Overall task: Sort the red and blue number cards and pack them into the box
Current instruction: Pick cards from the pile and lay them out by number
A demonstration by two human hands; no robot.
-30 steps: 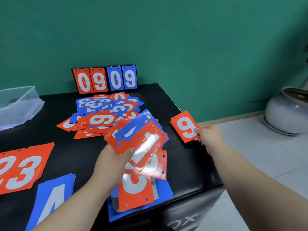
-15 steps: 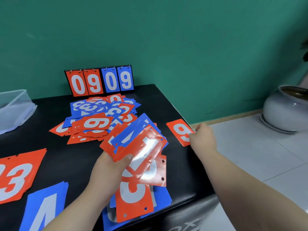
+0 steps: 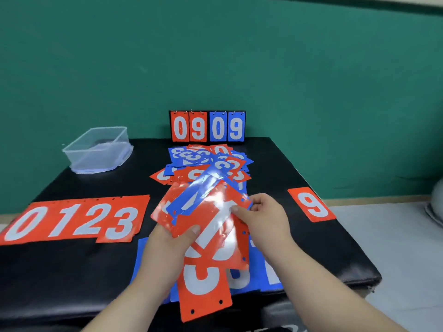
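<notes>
Held card fan [image 3: 203, 208], long axes slanting up-right

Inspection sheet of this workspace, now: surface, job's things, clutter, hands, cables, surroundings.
Surface: black padded table, cards spread over it.
Job's things: clear box far left, no cards seen in it; red row 0-1-2-3 at left; lone red 9 at right; mixed pile of red and blue in the middle; near stack under the hands at the front edge.
Clutter: scoreboard stand reading 0909, at the back.
Hands: left hand grips held cards, fanned; right hand pinches their top card.
Cables: nothing seen.
Surroundings: green wall, tiled floor, pale pot at the right edge.
</notes>
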